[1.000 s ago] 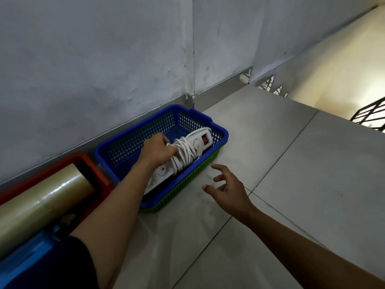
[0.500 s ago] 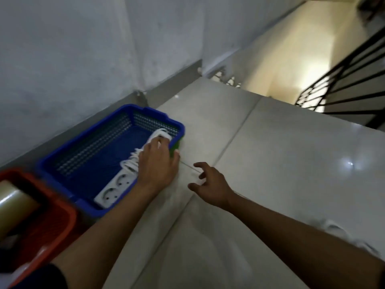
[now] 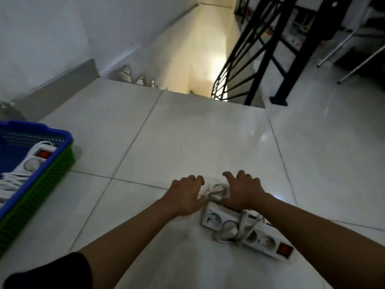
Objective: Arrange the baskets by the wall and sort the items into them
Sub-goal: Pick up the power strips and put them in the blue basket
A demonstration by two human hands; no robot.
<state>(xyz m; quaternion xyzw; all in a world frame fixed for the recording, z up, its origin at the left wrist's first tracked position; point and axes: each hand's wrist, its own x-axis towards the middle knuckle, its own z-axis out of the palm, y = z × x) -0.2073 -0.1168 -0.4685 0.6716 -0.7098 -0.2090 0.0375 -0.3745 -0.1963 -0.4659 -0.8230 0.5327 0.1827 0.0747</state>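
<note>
A white power strip (image 3: 253, 233) with a red switch and a loosely wound cord lies on the floor tiles at the lower right. My right hand (image 3: 243, 192) lies palm down over its far end and plug (image 3: 216, 187), fingers spread. My left hand (image 3: 185, 195) hovers just left of the plug, fingers bent and apart, holding nothing. At the left edge stands a blue basket (image 3: 52, 161) nested in a green basket (image 3: 41, 184). Another white power strip (image 3: 31, 161) with coiled cord lies inside it.
A grey wall with a skirting board (image 3: 56, 88) runs along the left. Ahead the floor ends at an open stairwell (image 3: 208, 65) with a black metal railing (image 3: 264, 51). Chair legs (image 3: 354, 59) stand at the far right.
My view swung right, away from the baskets. My left hand let go of the strip in the blue basket, and both hands moved to the second strip on the floor.
</note>
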